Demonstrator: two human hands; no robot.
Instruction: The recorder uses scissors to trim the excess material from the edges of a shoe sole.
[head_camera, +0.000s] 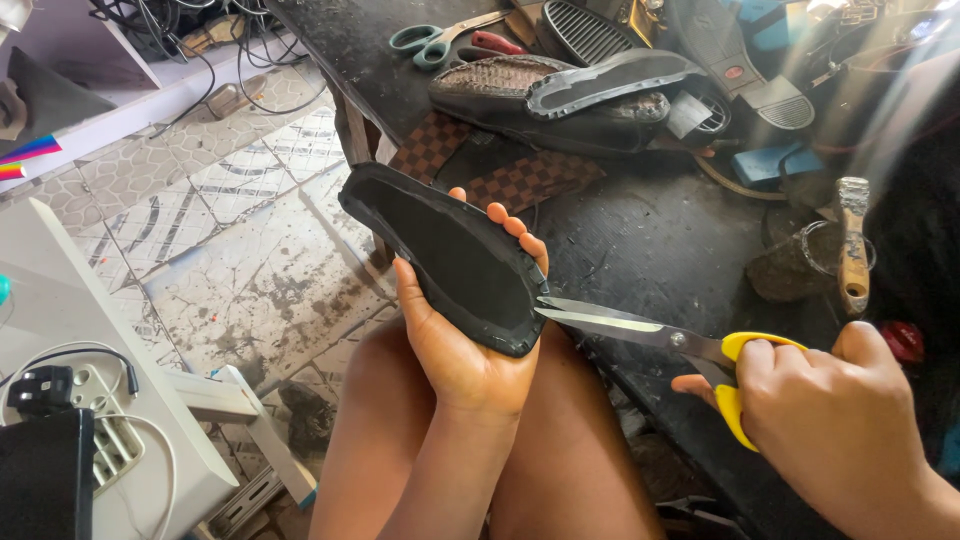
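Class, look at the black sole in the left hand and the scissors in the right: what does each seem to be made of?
Black sole: probably rubber or foam, matte and dull, with a raised rim. Scissors: shiny grey blades reflecting light, likely steel; glossy yellow handles, seemingly plastic.

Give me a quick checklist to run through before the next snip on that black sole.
1. Left hand grips the black sole firmly from beneath: ok.
2. Right hand is seated in the yellow-handled scissors: ok.
3. Blades are open and meet the sole's edge at its near end: ok.
4. Left fingertips sit away from the blades: ok.
5. Bare thighs lie directly under the cut: not ok.
6. A marked cutting line on the sole: cannot tell.
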